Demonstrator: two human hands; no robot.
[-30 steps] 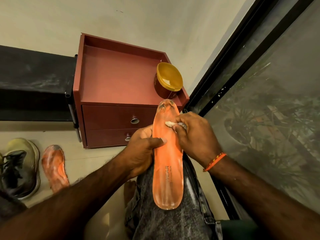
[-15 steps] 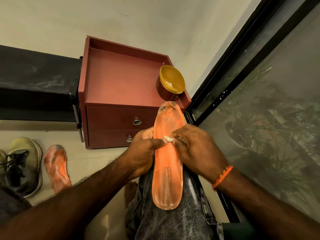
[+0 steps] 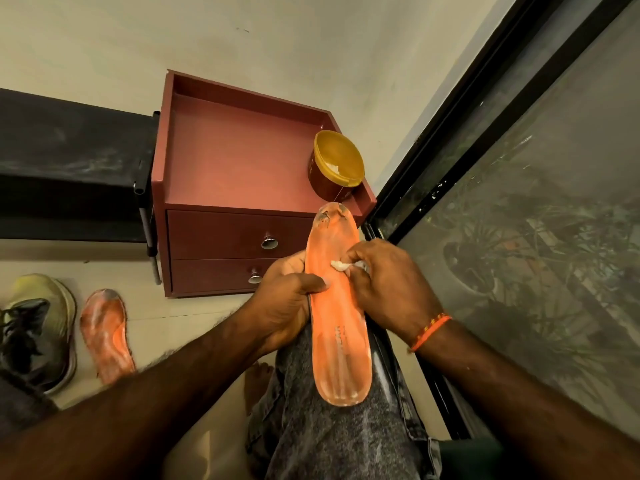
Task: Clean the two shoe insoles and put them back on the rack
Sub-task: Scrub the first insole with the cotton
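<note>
Since a second ago your right hand (image 3: pixel 388 285) has slid its small white wad (image 3: pixel 341 265) down from the toe toward the middle of the insole. Largest around you is the smooth maroon two-drawer cabinet (image 3: pixel 242 174), its tray-like top holding a round yellow tub (image 3: pixel 337 164) at the right corner. Your grey mottled denim knee (image 3: pixel 329 427) props the long orange insole (image 3: pixel 337 306), its surface streaked pale and its toe scuffed dark. Your left hand (image 3: pixel 284 299) grips its left edge, thumb across the face; your right pinches the wad against it. On the floor at left, the second insole (image 3: pixel 105 336), blotchy orange, lies just beside a worn shoe (image 3: pixel 38 327).
</note>
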